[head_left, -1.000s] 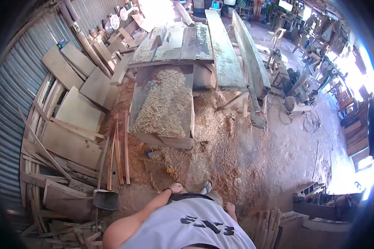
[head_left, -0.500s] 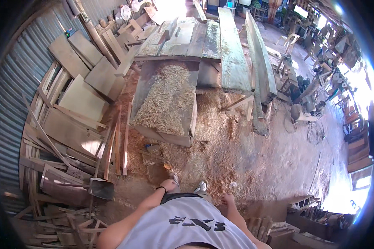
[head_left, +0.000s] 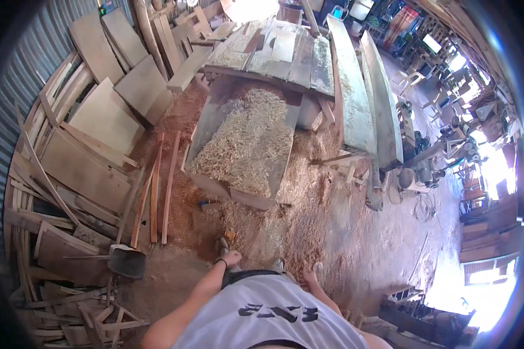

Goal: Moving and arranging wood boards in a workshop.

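My left hand (head_left: 233,258), with a dark band at the wrist, hangs low beside my waist. My right hand (head_left: 310,274) hangs on the other side, close to my body. Both hands are small and seen from above, their fingers mostly hidden; no tool shows in either. Ahead of me stands a large box-like piece (head_left: 195,134) whose top is heaped with wood shavings (head_left: 244,139). Neither hand touches it. A small orange-yellow object (head_left: 231,235) lies on the floor near my left hand, and a small blue one (head_left: 206,205) lies nearer the box.
Beyond the box is a plank-topped bench (head_left: 300,64), with long thick boards (head_left: 355,99) at its right. Panels (head_left: 108,113) and scrap wood lean along the corrugated wall (head_left: 17,70). A dustpan-like scoop (head_left: 127,262) and narrow strips (head_left: 170,192) stand left. Machinery (head_left: 410,179) sits right.
My view has turned slightly, so the box and boards appear farther right and tilted. My right hand sits a little closer to my body. My feet have shifted.
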`<control>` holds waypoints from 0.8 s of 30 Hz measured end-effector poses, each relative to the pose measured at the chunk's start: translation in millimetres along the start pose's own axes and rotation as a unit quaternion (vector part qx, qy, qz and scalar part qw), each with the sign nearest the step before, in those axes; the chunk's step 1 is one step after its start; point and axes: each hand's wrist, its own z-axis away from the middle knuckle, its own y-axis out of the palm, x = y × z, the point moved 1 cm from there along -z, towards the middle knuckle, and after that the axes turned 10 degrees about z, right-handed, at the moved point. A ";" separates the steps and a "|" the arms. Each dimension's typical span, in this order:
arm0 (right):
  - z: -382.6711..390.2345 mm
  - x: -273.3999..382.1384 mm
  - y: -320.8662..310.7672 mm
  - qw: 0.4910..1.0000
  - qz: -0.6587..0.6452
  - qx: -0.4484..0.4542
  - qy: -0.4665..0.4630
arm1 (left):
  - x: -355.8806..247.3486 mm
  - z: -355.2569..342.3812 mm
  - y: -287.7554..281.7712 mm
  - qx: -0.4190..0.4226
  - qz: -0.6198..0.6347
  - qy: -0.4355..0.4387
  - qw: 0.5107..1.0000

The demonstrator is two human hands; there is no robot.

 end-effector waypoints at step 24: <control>30.5 235.1 130.0 0.909 0.295 -0.074 -0.286 | 72.4 16.4 -196.2 -0.226 0.192 -0.003 0.955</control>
